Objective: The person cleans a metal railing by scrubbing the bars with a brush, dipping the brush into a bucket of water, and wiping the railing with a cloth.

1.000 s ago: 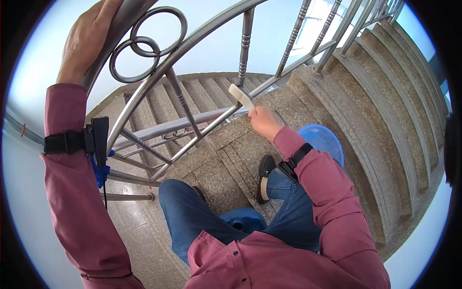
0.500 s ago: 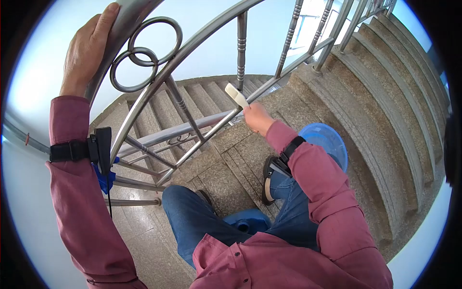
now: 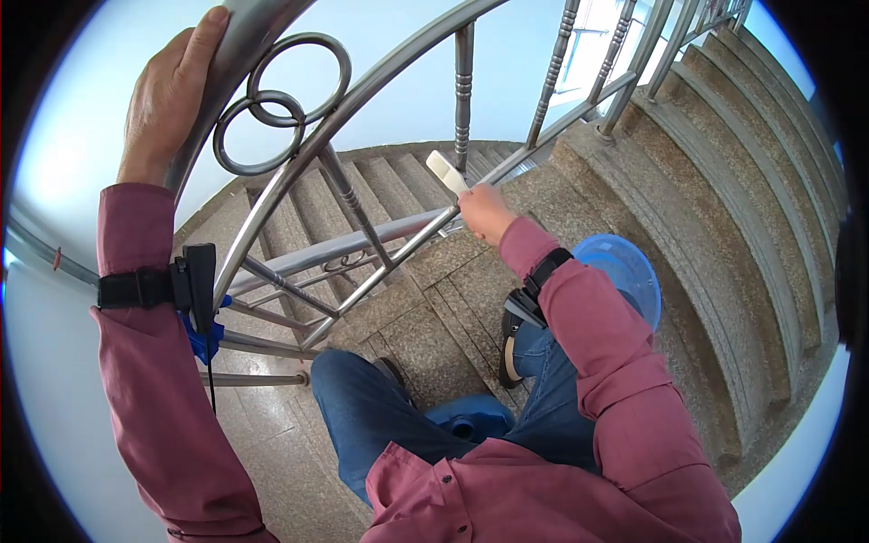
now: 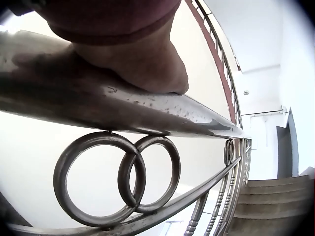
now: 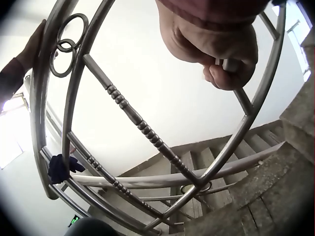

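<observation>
Cream-coloured brush-like tool (image 3: 444, 170), one; bristles not visible. Location: in the right hand (image 3: 486, 214), fingers curled round the handle. Flat head juts past the knuckles toward half past ten; long axis runs from there back to half past four.

Right hand: nearer of the two hands to the tool, being the one that grips it.

Steel baluster (image 3: 463, 95), upright, with turned bands: at about twelve o'clock from the right hand. The tool's head appears just beside its foot; touching or apart cannot be told.

Steel lower rail (image 3: 416, 247): passes by the right hand from eight o'clock up to half past one, roughly square to the tool's long axis.

Left hand (image 3: 167, 100): rests on the broad steel handrail (image 3: 240, 50); fingers partly hidden, so whether they wrap it cannot be told. From it, the tool lies well apart, at half past three.

Two linked rings (image 3: 345, 81), steel: beneath the handrail, near the left hand, at three o'clock.

Blue basin (image 3: 618, 276), translucent plastic: at four o'clock from the right hand, beside the curving stone steps (image 3: 688, 208).
</observation>
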Demonstrator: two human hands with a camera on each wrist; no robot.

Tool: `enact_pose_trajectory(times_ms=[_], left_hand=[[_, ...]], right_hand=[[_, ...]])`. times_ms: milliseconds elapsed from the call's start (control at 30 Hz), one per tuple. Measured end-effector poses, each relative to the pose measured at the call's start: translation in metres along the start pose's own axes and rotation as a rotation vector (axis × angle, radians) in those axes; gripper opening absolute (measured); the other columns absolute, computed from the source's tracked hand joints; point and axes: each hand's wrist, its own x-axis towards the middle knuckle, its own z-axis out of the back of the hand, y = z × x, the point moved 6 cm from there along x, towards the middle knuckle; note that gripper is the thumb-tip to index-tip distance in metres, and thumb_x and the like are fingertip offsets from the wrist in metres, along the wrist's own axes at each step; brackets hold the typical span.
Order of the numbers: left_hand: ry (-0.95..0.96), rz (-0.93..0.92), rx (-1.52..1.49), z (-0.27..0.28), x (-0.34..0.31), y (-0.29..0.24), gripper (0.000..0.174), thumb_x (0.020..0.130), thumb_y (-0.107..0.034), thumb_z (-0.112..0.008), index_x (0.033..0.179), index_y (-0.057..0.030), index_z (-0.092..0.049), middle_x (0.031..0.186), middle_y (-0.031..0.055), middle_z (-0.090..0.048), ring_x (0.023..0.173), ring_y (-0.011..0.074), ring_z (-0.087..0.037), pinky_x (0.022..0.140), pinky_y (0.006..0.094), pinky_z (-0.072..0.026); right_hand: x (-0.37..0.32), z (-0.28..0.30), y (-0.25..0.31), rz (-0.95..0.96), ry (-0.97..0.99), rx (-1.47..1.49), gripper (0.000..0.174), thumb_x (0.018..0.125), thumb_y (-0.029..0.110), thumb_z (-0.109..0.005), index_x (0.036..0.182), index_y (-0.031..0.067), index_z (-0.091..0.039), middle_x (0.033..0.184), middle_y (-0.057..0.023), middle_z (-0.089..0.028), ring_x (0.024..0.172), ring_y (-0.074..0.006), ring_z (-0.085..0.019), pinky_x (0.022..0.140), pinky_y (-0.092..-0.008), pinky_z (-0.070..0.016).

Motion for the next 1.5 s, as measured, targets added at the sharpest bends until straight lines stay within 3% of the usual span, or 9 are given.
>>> enact_pose_trajectory(times_ms=[67, 133, 367, 433, 567, 800, 933, 1000, 1500], left_hand=[[0.037, -0.029, 0.007, -0.004, 0.003, 0.007, 0.084, 0.095, -0.077, -0.037, 0.124, -0.0055, -0.07, 0.102, 0.0178, -0.071, 0.093, 0.025, -0.064, 0.091, 0.0369, -0.0462], [-0.056, -0.057, -0.003, -0.002, 0.001, 0.001, 0.078, 0.096, -0.077, -0.036, 0.102, -0.0095, -0.074, 0.081, 0.0137, -0.067, 0.078, 0.023, -0.064, 0.077, 0.0382, -0.0476], [-0.054, -0.053, -0.011, 0.001, 0.001, 0.0, 0.081, 0.095, -0.078, -0.035, 0.103, -0.0074, -0.074, 0.08, 0.0126, -0.066, 0.079, 0.0228, -0.064, 0.076, 0.0381, -0.0474], [0.031, 0.023, -0.04, -0.001, 0.001, 0.0, 0.082, 0.096, -0.076, -0.039, 0.122, -0.0045, -0.071, 0.096, 0.0171, -0.07, 0.089, 0.0236, -0.063, 0.086, 0.0359, -0.0467], [0.038, 0.061, -0.023, -0.001, 0.0, -0.001, 0.083, 0.095, -0.076, -0.04, 0.121, -0.0037, -0.071, 0.095, 0.0165, -0.069, 0.089, 0.0235, -0.062, 0.086, 0.0351, -0.0464], [-0.072, -0.066, -0.016, -0.004, 0.003, 0.005, 0.081, 0.095, -0.078, -0.036, 0.104, -0.0066, -0.074, 0.082, 0.0138, -0.067, 0.081, 0.0236, -0.064, 0.078, 0.0388, -0.0475], [-0.029, -0.017, -0.001, -0.002, 0.004, 0.003, 0.081, 0.095, -0.078, -0.037, 0.104, -0.0067, -0.074, 0.085, 0.0156, -0.068, 0.082, 0.0251, -0.065, 0.079, 0.0397, -0.0476], [-0.03, -0.019, 0.001, -0.001, 0.002, 0.001, 0.081, 0.095, -0.077, -0.037, 0.104, -0.0063, -0.074, 0.085, 0.0157, -0.068, 0.082, 0.0254, -0.065, 0.079, 0.0399, -0.0477], [-0.017, -0.041, 0.012, 0.0, -0.001, -0.003, 0.082, 0.095, -0.078, -0.034, 0.102, -0.0065, -0.074, 0.084, 0.0149, -0.069, 0.082, 0.0245, -0.066, 0.078, 0.0405, -0.0488]], right_hand=[[0.04, -0.023, -0.026, 0.414, -0.059, -0.429, 0.035, 0.096, 0.021, -0.053, 0.087, -0.0089, -0.068, 0.074, -0.0208, -0.069, 0.066, -0.0332, -0.071, 0.057, -0.0438, -0.054], [0.025, -0.016, -0.021, 0.384, -0.085, -0.408, 0.034, 0.095, 0.021, -0.053, 0.089, -0.0088, -0.069, 0.078, -0.0228, -0.07, 0.071, -0.0346, -0.072, 0.062, -0.0453, -0.0546], [-0.044, 0.034, -0.018, 0.1, -0.056, -0.121, 0.038, 0.096, 0.024, -0.053, 0.099, -0.01, -0.069, 0.085, -0.03, -0.068, 0.079, -0.0431, -0.07, 0.072, -0.0507, -0.0529], [-0.041, 0.033, -0.017, 0.075, -0.049, -0.098, 0.038, 0.096, 0.024, -0.052, 0.097, -0.0105, -0.069, 0.084, -0.0298, -0.069, 0.078, -0.0428, -0.07, 0.072, -0.0505, -0.0527], [-0.022, 0.019, -0.01, -0.038, -0.038, -0.024, 0.04, 0.097, 0.025, -0.052, 0.094, -0.0118, -0.068, 0.08, -0.0287, -0.069, 0.077, -0.0417, -0.07, 0.071, -0.0495, -0.0539], [-0.018, -0.005, 0.009, 0.187, -0.122, -0.225, 0.042, 0.099, 0.025, -0.049, 0.093, -0.0123, -0.068, 0.072, -0.0283, -0.068, 0.065, -0.0397, -0.07, 0.061, -0.0481, -0.0557], [-0.06, -0.014, 0.001, 0.092, 0.036, 0.019, 0.043, 0.1, 0.025, -0.046, 0.092, -0.0128, -0.064, 0.067, -0.022, -0.065, 0.053, -0.0333, -0.065, 0.049, -0.0456, -0.0509], [-0.086, -0.018, -0.011, -0.168, 0.04, 0.386, 0.028, 0.1, 0.028, -0.048, 0.095, 0.0014, -0.054, 0.067, -0.0056, -0.052, 0.048, -0.0176, -0.05, 0.04, -0.0355, -0.0406], [-0.053, -0.067, 0.021, -0.337, -0.011, 1.162, 0.041, 0.106, 0.039, -0.036, 0.088, 0.0035, -0.045, 0.07, -0.0094, -0.049, 0.055, -0.0233, -0.053, 0.046, -0.0391, -0.0475]])
